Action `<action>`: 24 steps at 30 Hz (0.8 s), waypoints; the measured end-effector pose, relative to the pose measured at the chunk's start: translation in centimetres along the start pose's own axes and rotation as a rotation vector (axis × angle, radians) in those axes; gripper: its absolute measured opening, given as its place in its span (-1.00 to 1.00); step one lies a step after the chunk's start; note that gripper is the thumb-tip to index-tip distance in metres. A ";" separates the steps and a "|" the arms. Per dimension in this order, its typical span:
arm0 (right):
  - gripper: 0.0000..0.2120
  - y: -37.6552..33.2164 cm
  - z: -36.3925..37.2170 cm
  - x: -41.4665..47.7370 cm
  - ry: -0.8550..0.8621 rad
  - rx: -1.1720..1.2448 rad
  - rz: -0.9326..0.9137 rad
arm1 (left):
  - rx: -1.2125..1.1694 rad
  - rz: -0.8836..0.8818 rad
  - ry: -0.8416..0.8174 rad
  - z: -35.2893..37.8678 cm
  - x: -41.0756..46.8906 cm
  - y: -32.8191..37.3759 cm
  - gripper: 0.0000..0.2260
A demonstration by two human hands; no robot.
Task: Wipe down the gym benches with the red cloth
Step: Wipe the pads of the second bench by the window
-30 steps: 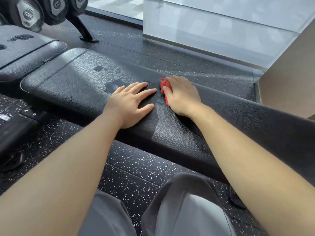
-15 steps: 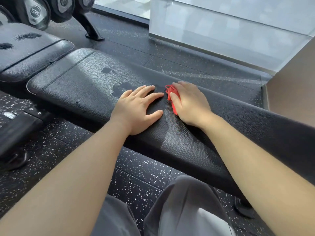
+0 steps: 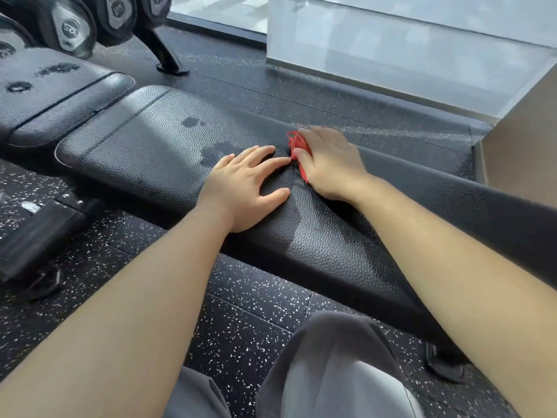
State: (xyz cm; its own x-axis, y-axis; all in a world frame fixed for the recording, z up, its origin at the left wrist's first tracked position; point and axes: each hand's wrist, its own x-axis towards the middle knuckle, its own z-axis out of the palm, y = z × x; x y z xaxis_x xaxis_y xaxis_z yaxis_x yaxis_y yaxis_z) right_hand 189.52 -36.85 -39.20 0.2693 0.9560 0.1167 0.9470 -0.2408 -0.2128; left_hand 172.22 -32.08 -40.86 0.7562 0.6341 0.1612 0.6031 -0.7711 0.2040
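- I am judging the step in hand as the wiping of the near bench (image 3: pixel 316 236): my right hand (image 3: pixel 328 162) is pressing the red cloth (image 3: pixel 297 146) flat onto the black pad, close to its far edge.
- The cloth is lying bunched under my right palm, only its left rim showing; the fingers are lying close together over it and the thumb is pinning its near edge.
- My left hand (image 3: pixel 244 188) is resting flat on the pad just beside the right, fingers spread, holding nothing; its fingertips are nearly touching the cloth.
- The dark wet patches (image 3: pixel 217 152) are sitting just left of my left hand, with a smaller one (image 3: pixel 191 122) further off toward the bench's rounded end.
- The bench's long axis is running from upper left to lower right across the view; the visible strip of cloth is lying roughly across it.
- Next, I am reckoning on sliding the cloth leftward along that axis over the patches, and my left hand is needing to lift clear first.
- A second bench (image 3: pixel 54 95) at the upper left is also showing wet marks, so I am judging the task far from done.
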 end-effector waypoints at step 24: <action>-0.58 -0.6 0.7 5.6 -0.060 0.036 -0.008 | 0.054 -0.111 -0.031 0.0 0.3 0.0 -0.21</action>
State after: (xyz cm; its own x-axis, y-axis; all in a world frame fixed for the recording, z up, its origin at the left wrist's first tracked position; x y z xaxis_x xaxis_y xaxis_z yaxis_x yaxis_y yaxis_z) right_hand 190.29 -31.28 -39.06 0.2499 0.9664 0.0600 0.9418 -0.2282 -0.2468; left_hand 172.41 -31.90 -40.86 0.6911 0.7143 0.1104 0.6956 -0.6988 0.1665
